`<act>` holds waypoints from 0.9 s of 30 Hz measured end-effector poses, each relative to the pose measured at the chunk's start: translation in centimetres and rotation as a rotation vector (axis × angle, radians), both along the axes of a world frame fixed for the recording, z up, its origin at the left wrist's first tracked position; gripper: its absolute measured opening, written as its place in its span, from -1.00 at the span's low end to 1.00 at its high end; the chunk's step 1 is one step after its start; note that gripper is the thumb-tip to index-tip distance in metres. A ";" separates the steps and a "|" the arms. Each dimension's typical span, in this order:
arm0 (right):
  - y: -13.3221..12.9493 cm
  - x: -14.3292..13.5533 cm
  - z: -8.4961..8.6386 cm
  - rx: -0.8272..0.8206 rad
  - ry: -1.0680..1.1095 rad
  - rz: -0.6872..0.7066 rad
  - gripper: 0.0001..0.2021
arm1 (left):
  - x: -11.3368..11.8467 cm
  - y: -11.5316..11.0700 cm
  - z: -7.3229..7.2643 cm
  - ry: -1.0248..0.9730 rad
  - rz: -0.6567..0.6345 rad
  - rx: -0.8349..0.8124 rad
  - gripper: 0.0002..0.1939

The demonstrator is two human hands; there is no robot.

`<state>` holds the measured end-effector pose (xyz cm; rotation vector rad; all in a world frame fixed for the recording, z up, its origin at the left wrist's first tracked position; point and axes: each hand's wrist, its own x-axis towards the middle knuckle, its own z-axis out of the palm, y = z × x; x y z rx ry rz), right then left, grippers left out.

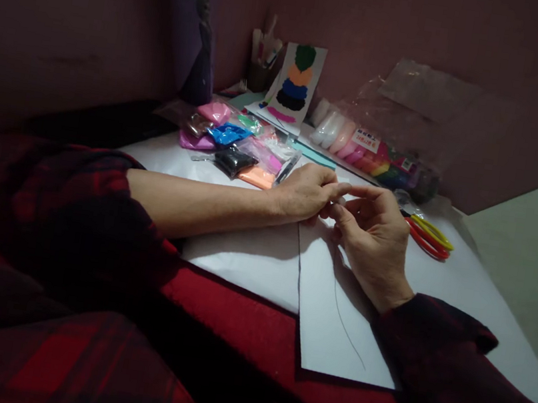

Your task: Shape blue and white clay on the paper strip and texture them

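Bringing both hands together over a paper-strewn table, a person in a dark red plaid shirt works fingertip to fingertip in low light. The left hand reaches in, sleeve pushed up the forearm, its fingers bent toward the right hand, whose thumb and forefinger curve in to touch them. A tiny pale spot shows where the fingertips meet; whether it is a held piece or a fingernail, and whether either hand grips anything, cannot be told.

Below the hands lies a white sheet marked with one long curved line, its near end reaching over a red cloth at the table's edge. Scissors with red and yellow handles rest just beyond the right hand. Past the left wrist, a pen lies beside a heap of colored packets, among them black, blue, pink and orange. Behind, a card bearing green, peach, blue, black and pink shapes leans near a cup of tools, with a long clear bag of rainbow-colored rolls to its right.
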<state>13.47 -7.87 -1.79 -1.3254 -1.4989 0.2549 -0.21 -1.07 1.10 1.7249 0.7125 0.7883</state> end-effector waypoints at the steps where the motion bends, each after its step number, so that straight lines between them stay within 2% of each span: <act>1: 0.0 -0.1 0.1 0.002 0.005 0.021 -0.75 | 0.0 0.0 0.0 0.003 0.007 0.003 -0.62; 7: -0.3 -0.7 0.7 0.053 0.012 0.014 -0.92 | 0.0 0.1 -0.2 -0.022 -0.033 -0.010 -0.50; 17: -0.4 -0.6 0.8 0.064 -0.031 -0.097 -0.84 | -0.2 -0.2 0.0 -0.073 -0.091 -0.101 -0.47; 22: -0.5 -0.8 0.9 0.080 -0.013 -0.073 -0.84 | -0.1 -0.2 0.1 -0.071 -0.084 -0.101 -0.48; 27: -0.3 -0.6 0.7 0.082 0.007 -0.039 -0.91 | 0.0 0.0 -0.2 -0.046 -0.080 -0.030 -0.49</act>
